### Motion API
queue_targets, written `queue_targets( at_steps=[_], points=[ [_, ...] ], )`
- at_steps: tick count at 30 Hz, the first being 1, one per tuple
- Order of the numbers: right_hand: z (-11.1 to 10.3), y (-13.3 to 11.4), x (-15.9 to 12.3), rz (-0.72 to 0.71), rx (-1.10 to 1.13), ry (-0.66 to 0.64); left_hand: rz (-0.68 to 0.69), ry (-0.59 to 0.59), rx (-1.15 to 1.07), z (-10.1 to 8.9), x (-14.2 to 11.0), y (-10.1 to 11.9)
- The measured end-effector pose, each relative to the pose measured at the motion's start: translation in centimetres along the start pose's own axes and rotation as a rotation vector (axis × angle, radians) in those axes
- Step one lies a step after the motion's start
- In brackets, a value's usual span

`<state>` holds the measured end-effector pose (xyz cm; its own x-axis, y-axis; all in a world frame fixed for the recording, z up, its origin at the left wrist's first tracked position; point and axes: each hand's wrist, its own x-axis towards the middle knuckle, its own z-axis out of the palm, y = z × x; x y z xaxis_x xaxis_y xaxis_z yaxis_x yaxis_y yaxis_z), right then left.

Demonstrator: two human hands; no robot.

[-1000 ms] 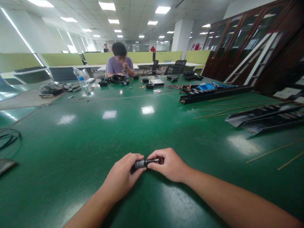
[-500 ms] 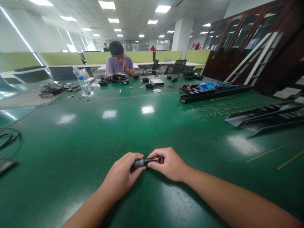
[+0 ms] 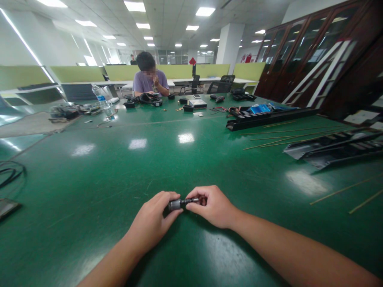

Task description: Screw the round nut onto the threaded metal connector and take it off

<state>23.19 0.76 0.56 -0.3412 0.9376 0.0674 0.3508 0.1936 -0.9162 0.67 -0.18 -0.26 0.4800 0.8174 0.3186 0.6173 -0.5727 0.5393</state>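
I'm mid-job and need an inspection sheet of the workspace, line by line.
Surface: glossy green tabletop, light scratches visible.
Job's things: small dark-and-grey cylindrical part, held off to neither side, between both hands.
Clutter: water bottle far left; black channels and thin rods at right.
Hands: left hand grips the thick end; right hand pinches the narrow end.
Cables: dark looped cable, left edge.
Surroundings: person seated opposite; ladder beside cabinets.

- Glossy green tabletop [image 3: 167,167], lightly scratched
- Black channels [image 3: 269,119] and thin rods [image 3: 340,192] over on the right
- Dark cable [image 3: 14,172] at the left
- Clear bottle [image 3: 101,99] farther back
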Motion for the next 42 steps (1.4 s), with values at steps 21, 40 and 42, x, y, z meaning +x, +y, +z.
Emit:
queue_targets(
  at_steps=[21, 40, 42],
  points=[
    [0.01, -0.13, -0.04, 0.023, 0.020, 0.008, -0.001, 0.001, 0.022, -0.28, 0.04, 0.14],
    [-0.05, -0.08, -0.06, 0.016, 0.022, 0.014, 0.008, 0.021, 0.027, -0.30, 0.15, 0.01],
    [-0.06, -0.06, -0.03, 0.021, 0.026, 0.020, 0.007, 0.017, 0.027, -0.34, 0.13, -0.01]
  ],
)
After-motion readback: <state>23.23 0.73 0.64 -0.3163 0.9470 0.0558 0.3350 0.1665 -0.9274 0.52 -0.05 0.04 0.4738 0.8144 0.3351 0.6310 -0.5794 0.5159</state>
